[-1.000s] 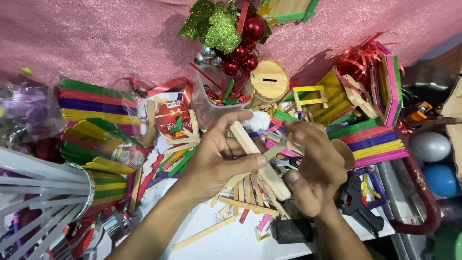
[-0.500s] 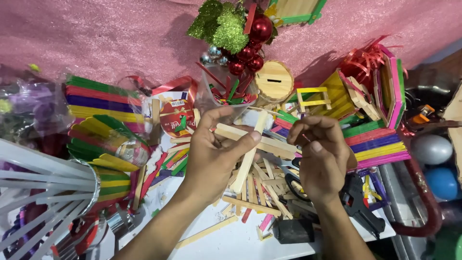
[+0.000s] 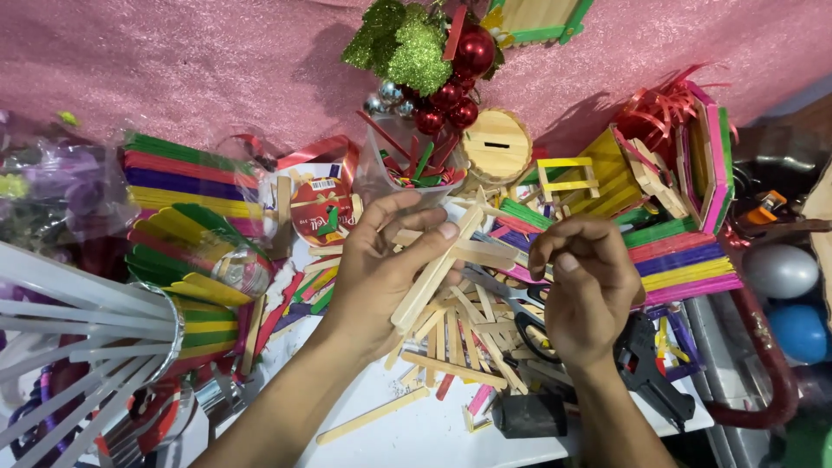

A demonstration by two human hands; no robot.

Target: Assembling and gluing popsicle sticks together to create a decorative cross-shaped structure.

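Flat wooden sticks (image 3: 433, 269) pinched in left hand (image 3: 381, 277)

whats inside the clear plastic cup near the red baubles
The clear plastic cup holds thin red and green sticks, some poking above its rim. Its bottom is hidden behind the left hand, so nothing shows there.

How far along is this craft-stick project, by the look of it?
Early, it seems. Done: nearby stand finished-looking pieces, such as the round slotted box and a yellow stick house. In hand: the left hand holds plain wooden sticks; the right hand hovers beside them, fingers curled. Left: a loose pile of sticks lies unassembled, the glue gun untouched.
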